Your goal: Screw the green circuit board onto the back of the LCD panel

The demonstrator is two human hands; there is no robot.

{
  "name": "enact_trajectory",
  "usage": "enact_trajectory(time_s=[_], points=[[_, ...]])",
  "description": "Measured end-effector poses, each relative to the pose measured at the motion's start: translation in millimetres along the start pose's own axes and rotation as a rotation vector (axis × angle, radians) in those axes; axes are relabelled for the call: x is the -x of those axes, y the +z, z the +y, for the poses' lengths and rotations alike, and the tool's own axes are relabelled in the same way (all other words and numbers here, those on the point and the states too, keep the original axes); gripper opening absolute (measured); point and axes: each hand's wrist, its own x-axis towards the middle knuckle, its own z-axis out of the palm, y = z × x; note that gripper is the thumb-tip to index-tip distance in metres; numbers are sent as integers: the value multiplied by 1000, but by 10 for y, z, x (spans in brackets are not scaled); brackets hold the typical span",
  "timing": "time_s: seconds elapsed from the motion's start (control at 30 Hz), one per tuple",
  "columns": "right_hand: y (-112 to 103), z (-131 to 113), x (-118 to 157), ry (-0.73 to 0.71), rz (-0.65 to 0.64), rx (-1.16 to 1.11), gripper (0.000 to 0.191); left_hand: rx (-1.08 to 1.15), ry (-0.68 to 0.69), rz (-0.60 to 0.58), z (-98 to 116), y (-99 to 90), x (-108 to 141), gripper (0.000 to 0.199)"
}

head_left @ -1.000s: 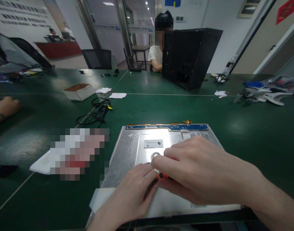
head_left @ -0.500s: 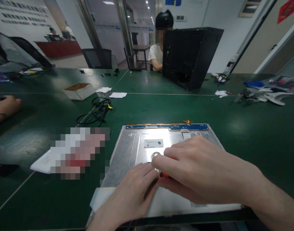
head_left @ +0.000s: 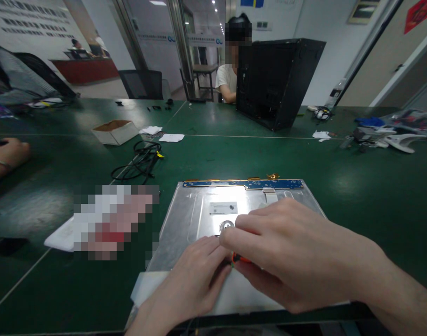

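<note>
A flat display panel [head_left: 185, 224] lies metal back up before me, with a blue circuit strip [head_left: 216, 185] along its far edge. A flat ribbon cable [head_left: 269, 197] runs from that strip and vanishes behind my right hand [head_left: 286, 252]. The fingers of that hand are closed on an orange-and-black tool handle [head_left: 240, 258], mostly hidden in the grip. My left hand [head_left: 192, 275] rests low over the panel, fingertips meeting the right ones; its fingers are closed, and what they pinch is hidden. Just beyond the fingertips is a round metal disc [head_left: 227, 227].
A black computer case [head_left: 279, 84] stands across the green table [head_left: 234, 158], a person behind it. To the left lie coiled black cables [head_left: 143, 161], an open box [head_left: 115, 133] and a blurred-out packet [head_left: 108, 221]. Another person's hand [head_left: 10, 154] is at far left.
My right hand has turned slightly at the wrist, its lower fingers dropping, and more of the orange handle shows. My left hand stays almost still.
</note>
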Motion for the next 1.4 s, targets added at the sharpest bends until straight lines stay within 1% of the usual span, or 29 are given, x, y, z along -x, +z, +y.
enact_trajectory(time_s=[0.2, 0.43, 0.73, 0.87, 0.97, 1.2, 1.3, 1.4], points=[[5, -8, -18, -2, 10, 23, 5, 8, -7, -17, 12, -10, -19, 24], [15, -1, -28, 16, 7, 62, 4, 13, 2, 5, 18, 10, -7, 14], [45, 2, -31, 16, 15, 88, 7, 6, 9, -7, 19, -5, -10, 16], [13, 5, -15, 2, 15, 41, 7, -6, -2, -6, 27, -6, -4, 14], [-20, 17, 0, 8, 39, 37, 8, -12, -3, -6, 30, -5, -4, 19], [-51, 54, 31, 37, 50, 38, 9, 21, -36, -45, 21, -12, 2, 20], [-99, 99, 101, 79, 92, 20, 10, 21, -61, -67, 37, -40, -8, 18], [-192, 200, 201, 133, 179, -6, 10, -13, -105, -61, 49, -60, -19, 11]])
